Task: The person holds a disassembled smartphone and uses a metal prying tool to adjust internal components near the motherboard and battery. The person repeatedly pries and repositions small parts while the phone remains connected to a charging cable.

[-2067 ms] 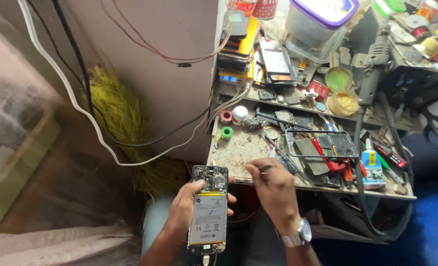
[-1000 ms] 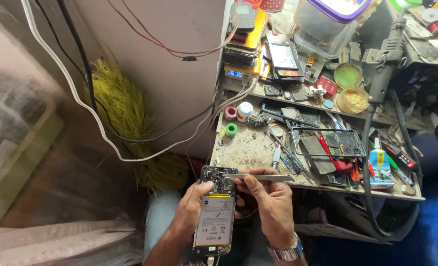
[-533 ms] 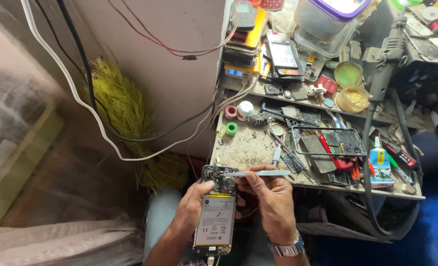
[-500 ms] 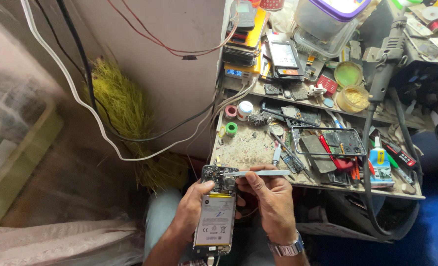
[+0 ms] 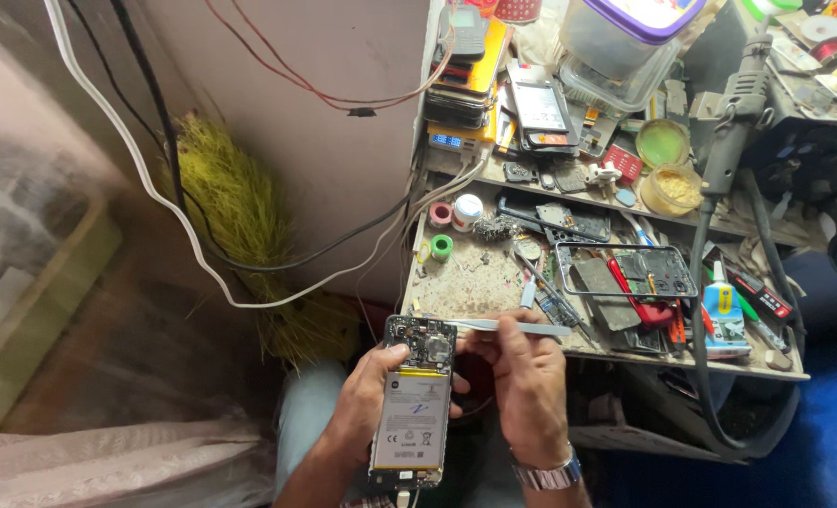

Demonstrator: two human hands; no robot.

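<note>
An opened smartphone (image 5: pixel 413 404) with its back cover off shows a pale battery and a dark circuit board at the top. My left hand (image 5: pixel 362 400) grips it from the left side, thumb resting on the board's edge. Metal tweezers (image 5: pixel 503 325) lie almost level in my right hand (image 5: pixel 524 386), their tips pointing left toward the top corner of the phone. A wristwatch (image 5: pixel 542 473) sits on my right wrist. Both hands hover over my lap, just in front of the workbench (image 5: pixel 475 282).
The bench holds a bare phone frame (image 5: pixel 625 271), red-handled tools, a glue tube (image 5: pixel 723 303), tape rolls (image 5: pixel 442 246), small dishes and stacked phones (image 5: pixel 541 108). A plastic tub (image 5: pixel 621 42) and a rotary tool (image 5: pixel 731 108) stand behind. White and black cables (image 5: pixel 202 263) and a yellow broom (image 5: pixel 230 198) run along the wall.
My hands and the phone rose closer to the bench edge. The right hand turned the tweezers level and brought their tips to the phone's top corner.
</note>
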